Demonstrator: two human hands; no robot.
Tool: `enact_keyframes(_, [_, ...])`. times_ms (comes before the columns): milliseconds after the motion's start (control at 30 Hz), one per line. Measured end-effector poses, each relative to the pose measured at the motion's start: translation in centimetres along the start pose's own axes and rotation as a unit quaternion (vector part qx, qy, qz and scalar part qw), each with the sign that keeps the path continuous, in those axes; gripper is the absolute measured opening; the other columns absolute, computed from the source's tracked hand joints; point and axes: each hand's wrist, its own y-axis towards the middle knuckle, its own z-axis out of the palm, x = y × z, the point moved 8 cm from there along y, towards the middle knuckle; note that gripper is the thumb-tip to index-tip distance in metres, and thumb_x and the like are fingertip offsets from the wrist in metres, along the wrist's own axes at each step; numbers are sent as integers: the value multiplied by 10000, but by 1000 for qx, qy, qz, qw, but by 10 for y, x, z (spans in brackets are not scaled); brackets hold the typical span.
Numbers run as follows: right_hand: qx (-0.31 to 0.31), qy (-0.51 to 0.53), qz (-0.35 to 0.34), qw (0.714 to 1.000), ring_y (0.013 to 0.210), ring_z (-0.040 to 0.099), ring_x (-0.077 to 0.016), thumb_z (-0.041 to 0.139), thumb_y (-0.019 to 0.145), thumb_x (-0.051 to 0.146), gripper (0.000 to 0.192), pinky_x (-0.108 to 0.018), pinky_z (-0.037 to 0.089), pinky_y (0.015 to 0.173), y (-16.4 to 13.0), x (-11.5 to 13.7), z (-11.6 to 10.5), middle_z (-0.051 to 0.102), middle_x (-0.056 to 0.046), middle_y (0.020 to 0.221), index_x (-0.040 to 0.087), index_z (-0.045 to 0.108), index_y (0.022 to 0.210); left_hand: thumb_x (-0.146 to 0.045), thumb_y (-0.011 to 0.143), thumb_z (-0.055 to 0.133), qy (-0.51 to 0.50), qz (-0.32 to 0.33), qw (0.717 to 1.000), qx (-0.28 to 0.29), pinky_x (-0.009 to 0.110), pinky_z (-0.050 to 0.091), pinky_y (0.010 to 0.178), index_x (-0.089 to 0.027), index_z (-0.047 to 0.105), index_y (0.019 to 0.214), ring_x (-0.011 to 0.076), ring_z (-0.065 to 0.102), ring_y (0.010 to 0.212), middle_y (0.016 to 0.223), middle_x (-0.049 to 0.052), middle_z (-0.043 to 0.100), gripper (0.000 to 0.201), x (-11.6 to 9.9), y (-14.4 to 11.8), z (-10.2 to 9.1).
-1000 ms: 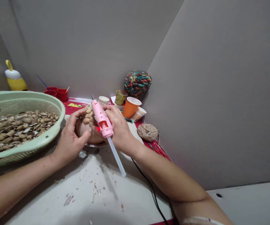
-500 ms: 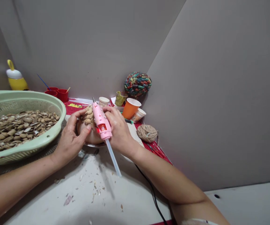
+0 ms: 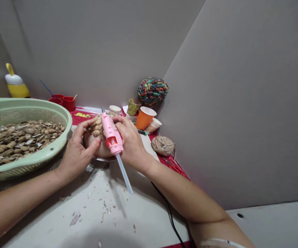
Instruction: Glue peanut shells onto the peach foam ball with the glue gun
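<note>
From the head view, the right hand is gripping a pink glue gun, nozzle pointing away over the shell-covered ball. The left hand is cupping that ball from its left side, fingers curled around it, just beside the green basket.

Both forearms are bare from wrist to elbow, with no sleeves in view; the left hand wears no ring, watch or glove; the right hand is likewise bare, its fingernails short and unpainted; well back from the right hand, near the elbow at the bottom edge, a pale strip lies across the arm; what it is cannot be told.
</note>
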Motion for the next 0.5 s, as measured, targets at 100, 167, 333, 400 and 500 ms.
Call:
enact_keyframes(100, [4,5,0,1000,1214,585,-322,575,868,311,190,-520,493,994,0,0,1,635,-176,1301,181,594,1005,-287,892,645,5,6,1000,2,544,453,1162,-209,560,1335,285,617,1277,1363,120,649,457,-1,0,1])
enact_keyframes(167, [5,7,3,1000,1218,583,-320,580,875,322,191,-521,488,1004,0,-1,1,637,-175,1294,182,597,1003,-245,864,644,12,17,1000,4,539,451,1170,-205,559,1334,287,608,1296,1374,122,645,479,-4,0,1])
enact_keyframes(333, [7,11,5,1000,1215,583,-319,607,899,374,212,-505,481,1016,1,-1,0,631,-174,1287,183,603,994,-183,834,623,14,30,999,13,523,421,1206,-216,555,1341,277,573,1349,1412,110,630,512,-5,-3,2])
enact_keyframes(400, [5,14,0,1000,1210,585,-325,612,917,420,260,-510,481,1015,1,0,0,630,-182,1281,174,608,1000,-188,847,612,17,26,999,15,532,407,1217,-219,552,1347,279,564,1362,1424,110,625,504,-2,-4,2])
enact_keyframes(500, [2,16,-6,1000,1207,585,-327,590,945,466,307,-522,484,1012,0,0,-1,632,-189,1285,165,612,1005,-203,869,591,14,25,999,20,553,386,1229,-230,541,1362,287,545,1387,1451,109,610,496,-1,-5,2])
